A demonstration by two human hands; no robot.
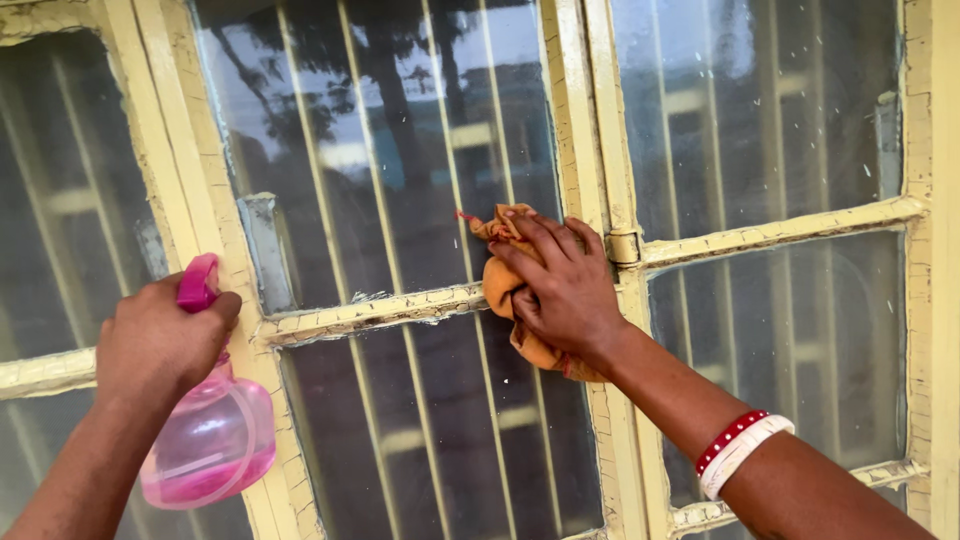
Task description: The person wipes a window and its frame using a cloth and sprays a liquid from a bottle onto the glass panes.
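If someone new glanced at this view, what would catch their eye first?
Probably the pink spray bottle at lower left, gripped by the left hand. Next, the right hand pressing an orange cloth against the glass at centre, on a window frame with cracked yellow paint.

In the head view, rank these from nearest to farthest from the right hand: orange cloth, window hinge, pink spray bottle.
1. Orange cloth: under the right hand, against the glass.
2. Window hinge: just right of the fingers, on the frame.
3. Pink spray bottle: far left, in the left hand.
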